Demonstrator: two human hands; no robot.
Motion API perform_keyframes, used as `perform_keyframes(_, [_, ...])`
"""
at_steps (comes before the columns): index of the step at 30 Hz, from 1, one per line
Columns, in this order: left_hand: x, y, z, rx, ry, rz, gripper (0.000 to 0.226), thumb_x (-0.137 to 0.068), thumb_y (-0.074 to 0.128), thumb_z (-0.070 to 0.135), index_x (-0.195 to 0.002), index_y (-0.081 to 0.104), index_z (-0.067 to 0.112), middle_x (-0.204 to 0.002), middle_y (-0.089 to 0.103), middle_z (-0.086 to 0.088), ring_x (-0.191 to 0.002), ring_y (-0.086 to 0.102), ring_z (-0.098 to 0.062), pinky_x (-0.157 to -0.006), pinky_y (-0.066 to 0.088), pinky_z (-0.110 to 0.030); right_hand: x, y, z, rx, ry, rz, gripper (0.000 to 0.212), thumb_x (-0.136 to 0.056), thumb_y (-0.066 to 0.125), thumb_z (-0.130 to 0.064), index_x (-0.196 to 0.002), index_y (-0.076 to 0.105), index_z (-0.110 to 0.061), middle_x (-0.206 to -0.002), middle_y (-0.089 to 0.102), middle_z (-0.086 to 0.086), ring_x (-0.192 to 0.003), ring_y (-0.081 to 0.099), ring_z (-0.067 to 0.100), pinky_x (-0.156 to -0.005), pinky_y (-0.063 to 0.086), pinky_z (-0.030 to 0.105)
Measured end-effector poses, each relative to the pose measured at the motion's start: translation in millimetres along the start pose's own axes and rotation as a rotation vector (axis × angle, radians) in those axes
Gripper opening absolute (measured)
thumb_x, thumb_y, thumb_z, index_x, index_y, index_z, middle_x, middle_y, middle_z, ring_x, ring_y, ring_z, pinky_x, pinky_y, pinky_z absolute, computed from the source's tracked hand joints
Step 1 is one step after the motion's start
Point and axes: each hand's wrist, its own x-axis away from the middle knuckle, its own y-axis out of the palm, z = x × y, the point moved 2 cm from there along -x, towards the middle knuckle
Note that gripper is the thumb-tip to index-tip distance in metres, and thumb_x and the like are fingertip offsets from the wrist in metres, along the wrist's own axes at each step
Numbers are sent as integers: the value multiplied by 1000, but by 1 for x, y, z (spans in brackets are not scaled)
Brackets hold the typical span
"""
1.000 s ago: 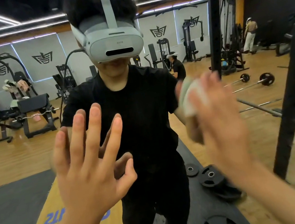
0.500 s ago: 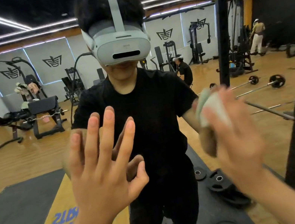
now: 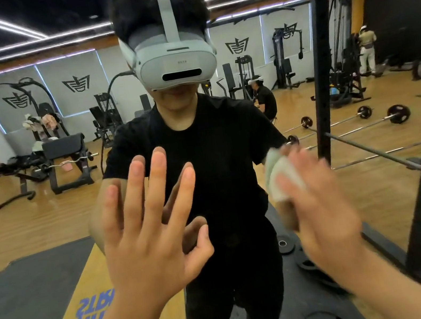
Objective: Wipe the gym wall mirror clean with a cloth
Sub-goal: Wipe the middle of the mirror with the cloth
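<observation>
Fingers [image 3: 158, 179] of the left hand [image 3: 148, 243] are spreading straight and flat on the smooth mirror [image 3: 17, 221], probably bracing. Just right, the blurred right hand [image 3: 322, 212] is pressing a soft, pale, bunched cloth [image 3: 283, 177] against the mirror. Blur is hiding whether those fingers are curling.

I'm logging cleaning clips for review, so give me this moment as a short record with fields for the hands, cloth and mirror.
left hand: fingers spread, palm toward the mirror, apparently touching it, holding nothing
right hand: on the cloth against the mirror; motion-blurred, grip unclear
cloth: pale, bunched, showing above the right fingers
mirror: reflects the person and gym equipment
</observation>
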Motion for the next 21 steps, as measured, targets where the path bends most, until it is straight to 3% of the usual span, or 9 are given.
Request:
perform_keyframes(3, [-1, 0, 0, -3, 2, 1, 80, -91, 56, 46, -164, 38, 19, -174, 21, -16, -162, 17, -35, -129, 17, -58, 13, -6, 6, 46, -200, -121, 35, -106, 60, -7, -140, 55, -9, -146, 55, 23, -143, 50, 32, -118, 42, 50])
perform_keyframes(5, [-1, 0, 0, -3, -1, 2, 79, -91, 56, 45, -163, 40, 19, -173, 22, -17, -162, 17, -35, -129, 17, -58, -11, -19, 38, 133, -254, -77, 43, -98, 71, -2, -139, 57, -6, -145, 54, 27, -141, 51, 37, -115, 43, 53])
perform_keyframes(9, [0, -1, -1, 7, 1, 8, 78, -92, 57, 44, -163, 40, 18, -174, 21, -17, -162, 16, -36, -129, 17, -58, -63, -44, 83, 217, 87, 150, 36, -109, 49, -1, -145, 48, -7, -152, 44, 30, -144, 44, 44, -113, 41, 63])
perform_keyframes(12, [-1, -1, -1, 6, -4, 8, 78, -92, 57, 43, -163, 41, 16, -174, 20, -17, -162, 15, -36, -129, 16, -58, -33, -18, 30, 34, 258, 147, 36, -110, 49, -7, -146, 50, -10, -159, 40, 25, -148, 39, 41, -119, 35, 61])
perform_keyframes(13, [-1, -2, -1, 8, -3, 5, 77, -92, 57, 43, -163, 41, 16, -174, 20, -17, -162, 15, -36, -129, 16, -59, -11, -5, 2, -21, 195, 78, 41, -107, 56, -8, -148, 50, -12, -158, 42, 21, -149, 40, 37, -121, 34, 58])
perform_keyframes(15, [-1, -3, -1, 14, 3, -7, 77, -93, 57, 45, -163, 41, 15, -174, 20, -19, -162, 15, -37, -129, 16, -59, 36, 12, -38, -27, -139, -113, 54, -100, 71, -13, -150, 53, -21, -153, 51, 13, -147, 44, 27, -120, 40, 44])
perform_keyframes(17, [0, -3, -1, 5, 12, -21, 79, -93, 55, 46, -164, 39, 15, -174, 20, -20, -162, 14, -38, -129, 14, -59, 36, 9, -37, -5, -367, -271, 51, -96, 78, -19, -142, 62, -29, -145, 61, 5, -140, 54, 20, -116, 43, 35])
perform_keyframes(19, [-1, -2, -1, -15, 19, -32, 81, -93, 53, 47, -165, 35, 15, -174, 19, -20, -162, 15, -39, -129, 13, -59, -8, -1, -12, 145, -262, -198, 40, -97, 76, -23, -133, 61, -32, -130, 72, 2, -121, 68, 26, -124, 19, 21])
perform_keyframes(21, [-3, -2, -1, -20, 30, -41, 82, -93, 52, 47, -166, 33, 16, -174, 18, -20, -161, 16, -40, -130, 12, -58, -52, -19, 26, 198, 15, -13, 30, -104, 61, -13, -132, 63, -22, -138, 66, 13, -132, 58, 36, -126, 1, 26])
